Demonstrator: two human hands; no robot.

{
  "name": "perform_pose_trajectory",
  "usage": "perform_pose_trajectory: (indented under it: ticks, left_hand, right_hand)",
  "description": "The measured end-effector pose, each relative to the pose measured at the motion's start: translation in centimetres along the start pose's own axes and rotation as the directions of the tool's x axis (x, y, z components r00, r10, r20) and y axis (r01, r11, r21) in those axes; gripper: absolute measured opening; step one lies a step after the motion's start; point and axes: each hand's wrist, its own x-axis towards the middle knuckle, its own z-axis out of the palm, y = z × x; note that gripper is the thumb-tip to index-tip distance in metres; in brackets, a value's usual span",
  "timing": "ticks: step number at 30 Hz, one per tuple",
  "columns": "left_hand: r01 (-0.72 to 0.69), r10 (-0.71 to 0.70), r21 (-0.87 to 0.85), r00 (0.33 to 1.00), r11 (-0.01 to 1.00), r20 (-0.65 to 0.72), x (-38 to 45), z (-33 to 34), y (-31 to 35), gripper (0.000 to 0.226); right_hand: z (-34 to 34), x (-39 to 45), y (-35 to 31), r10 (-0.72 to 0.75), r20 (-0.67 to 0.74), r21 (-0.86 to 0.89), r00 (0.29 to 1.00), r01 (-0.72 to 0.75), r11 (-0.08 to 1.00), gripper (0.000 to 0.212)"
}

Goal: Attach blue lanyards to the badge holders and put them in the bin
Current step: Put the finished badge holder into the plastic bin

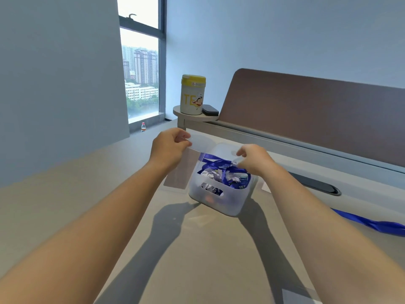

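A translucent white bin (219, 202) stands on the table and holds several blue lanyards (215, 164) with badge holders clipped on. Above the bin I hold a clear badge holder (203, 142) stretched between both hands. My left hand (169, 148) pinches its left end. My right hand (254, 160) pinches its right end over the bin's far rim. More clear badge holders (177, 175) lie flat on the table just left of the bin. A loose blue lanyard (372, 224) lies on the table at the right edge.
A yellow-lidded canister (192, 94) and a dark eraser-like block (210, 110) stand on a small round shelf behind the bin. A brown partition (306, 110) rises along the desk's back. A dark cable slot (317, 184) sits right of the bin. A window is at far left.
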Motion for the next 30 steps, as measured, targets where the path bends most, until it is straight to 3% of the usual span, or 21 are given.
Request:
perform_pose_trajectory:
  ticks: [8, 19, 24, 30]
  left_hand:
    - [-0.107, 0.110, -0.049, 0.992, 0.993, 0.057, -4.9, 2.6, 4.5, 0.022]
    - [-0.333, 0.365, -0.149, 0.860, 0.931, 0.356, -17.1, 12.0, 9.9, 0.024]
    - [-0.369, 0.392, -0.143, 0.804, 0.919, 0.448, -20.3, 15.7, 10.8, 0.025]
    - [-0.361, 0.397, -0.171, 0.779, 0.917, 0.485, -21.8, 19.3, 11.1, 0.028]
  right_hand:
    - [-2.9, -8.4, 4.0, 0.001, -0.172, 0.063, 0.985, 0.010, 0.998, 0.028]
    - [-4.5, -22.0, 16.3, 0.314, -0.204, 0.112, 0.927, -0.296, 0.949, 0.024]
    - [-4.9, -25.9, 21.4, 0.424, -0.157, 0.108, 0.892, -0.412, 0.905, 0.031]
    - [-3.4, -27.1, 24.7, 0.469, 0.010, -0.120, 0.883, -0.465, 0.877, 0.046]
